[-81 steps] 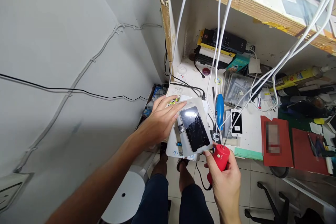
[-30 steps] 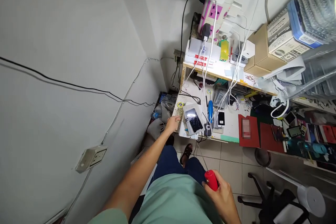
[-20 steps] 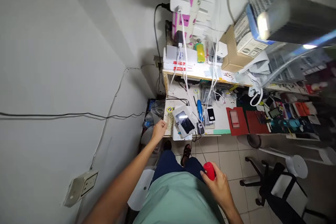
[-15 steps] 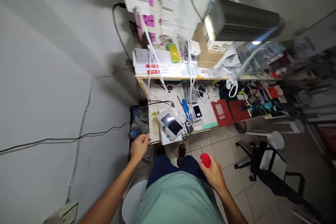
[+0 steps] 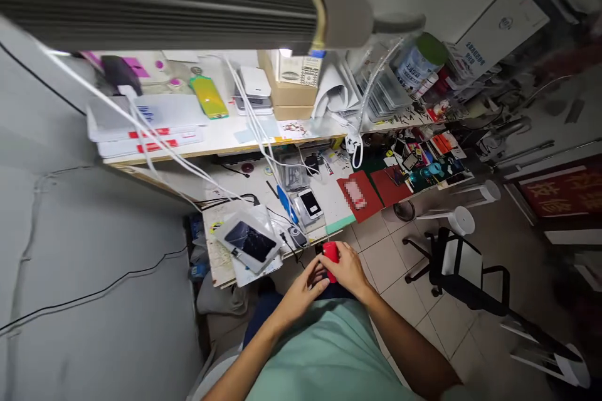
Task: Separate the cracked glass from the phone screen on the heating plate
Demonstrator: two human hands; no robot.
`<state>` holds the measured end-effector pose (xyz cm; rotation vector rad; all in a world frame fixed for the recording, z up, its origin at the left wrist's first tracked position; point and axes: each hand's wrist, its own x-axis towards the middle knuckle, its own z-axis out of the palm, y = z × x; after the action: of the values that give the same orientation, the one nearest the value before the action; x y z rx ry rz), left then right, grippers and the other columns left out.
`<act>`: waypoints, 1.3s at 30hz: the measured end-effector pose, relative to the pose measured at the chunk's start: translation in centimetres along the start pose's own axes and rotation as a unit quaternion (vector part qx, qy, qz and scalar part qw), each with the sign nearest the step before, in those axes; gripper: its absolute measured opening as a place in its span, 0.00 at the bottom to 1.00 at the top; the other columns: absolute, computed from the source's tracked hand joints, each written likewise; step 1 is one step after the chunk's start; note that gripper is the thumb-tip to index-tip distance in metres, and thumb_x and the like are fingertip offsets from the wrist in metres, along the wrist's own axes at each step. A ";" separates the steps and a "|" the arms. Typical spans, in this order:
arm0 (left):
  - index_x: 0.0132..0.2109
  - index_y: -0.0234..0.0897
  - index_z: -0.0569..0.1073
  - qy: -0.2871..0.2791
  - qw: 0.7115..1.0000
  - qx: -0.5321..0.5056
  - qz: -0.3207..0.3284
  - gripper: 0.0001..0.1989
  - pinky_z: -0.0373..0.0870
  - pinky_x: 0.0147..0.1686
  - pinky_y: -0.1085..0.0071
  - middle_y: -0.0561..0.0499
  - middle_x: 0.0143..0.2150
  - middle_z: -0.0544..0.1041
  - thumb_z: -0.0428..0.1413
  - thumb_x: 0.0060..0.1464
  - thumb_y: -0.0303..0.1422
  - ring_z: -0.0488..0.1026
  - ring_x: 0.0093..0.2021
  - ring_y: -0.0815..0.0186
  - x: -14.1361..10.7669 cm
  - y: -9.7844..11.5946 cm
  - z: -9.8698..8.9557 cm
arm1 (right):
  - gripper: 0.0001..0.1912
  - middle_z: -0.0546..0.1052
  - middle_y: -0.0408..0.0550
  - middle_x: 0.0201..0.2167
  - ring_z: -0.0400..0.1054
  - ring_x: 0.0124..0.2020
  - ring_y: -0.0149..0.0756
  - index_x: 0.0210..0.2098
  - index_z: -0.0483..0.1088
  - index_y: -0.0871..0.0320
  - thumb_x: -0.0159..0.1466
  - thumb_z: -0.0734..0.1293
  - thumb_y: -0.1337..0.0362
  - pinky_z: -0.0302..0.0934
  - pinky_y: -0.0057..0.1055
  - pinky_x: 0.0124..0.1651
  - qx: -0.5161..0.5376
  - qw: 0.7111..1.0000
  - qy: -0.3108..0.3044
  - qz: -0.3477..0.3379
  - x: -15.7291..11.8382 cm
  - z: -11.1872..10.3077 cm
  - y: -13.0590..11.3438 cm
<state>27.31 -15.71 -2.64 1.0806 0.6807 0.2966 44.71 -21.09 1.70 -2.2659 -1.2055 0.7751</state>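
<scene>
In front of my waist, my right hand [image 5: 351, 270] is closed round a small rounded red object [image 5: 331, 261]. Its exact kind does not show; a thin line, cord or shaft, runs up from its top. My left hand [image 5: 305, 291] meets it from the left, with curled fingers and thumb against its side. Some of the left fingertips are partly hidden. Beyond my hands, on the bench edge, lie a white-framed tablet [image 5: 249, 241] with a dark screen, a blue-handled tool [image 5: 286, 203] and a white phone [image 5: 310, 203].
A shelf [image 5: 188, 151] above the bench holds boxes, a yellow-green item [image 5: 209, 97] and white cables. A long lamp [image 5: 155, 3] hangs over it. Red mats [image 5: 360, 194] lie further right. An office chair [image 5: 463, 269] and white stools stand on the tiled floor.
My left hand has left the bench's left corner and come to the red object. My right hand has moved left and up with it. The view has swung right and closer to the lamp.
</scene>
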 end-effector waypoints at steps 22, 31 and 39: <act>0.55 0.42 0.73 0.342 0.929 0.012 -0.144 0.31 0.76 0.58 0.55 0.46 0.49 0.82 0.69 0.52 0.53 0.80 0.53 0.51 6.2 -2.4 11.4 | 0.22 0.76 0.53 0.60 0.76 0.55 0.44 0.62 0.72 0.57 0.74 0.71 0.53 0.75 0.48 0.57 -0.063 0.998 0.020 0.002 23.9 -5.4 30.6; 0.57 0.43 0.73 0.358 0.922 0.036 -0.143 0.29 0.75 0.59 0.55 0.45 0.51 0.83 0.68 0.54 0.53 0.81 0.53 0.51 7.6 -1.1 13.8 | 0.22 0.75 0.54 0.63 0.74 0.59 0.46 0.64 0.72 0.56 0.75 0.71 0.53 0.73 0.50 0.60 -0.081 0.993 0.021 -0.083 27.2 -6.1 29.6; 0.58 0.43 0.73 0.379 0.913 0.030 -0.144 0.30 0.75 0.59 0.56 0.45 0.52 0.83 0.68 0.54 0.52 0.81 0.54 0.52 7.4 -1.0 14.4 | 0.24 0.73 0.55 0.66 0.72 0.63 0.48 0.65 0.71 0.55 0.75 0.71 0.54 0.70 0.54 0.64 -0.122 0.976 -0.017 -0.178 30.1 -5.9 26.2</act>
<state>42.05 -22.45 -1.95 0.8888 1.5391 0.4450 77.96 -9.76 -18.14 -2.1327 -1.7442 0.5537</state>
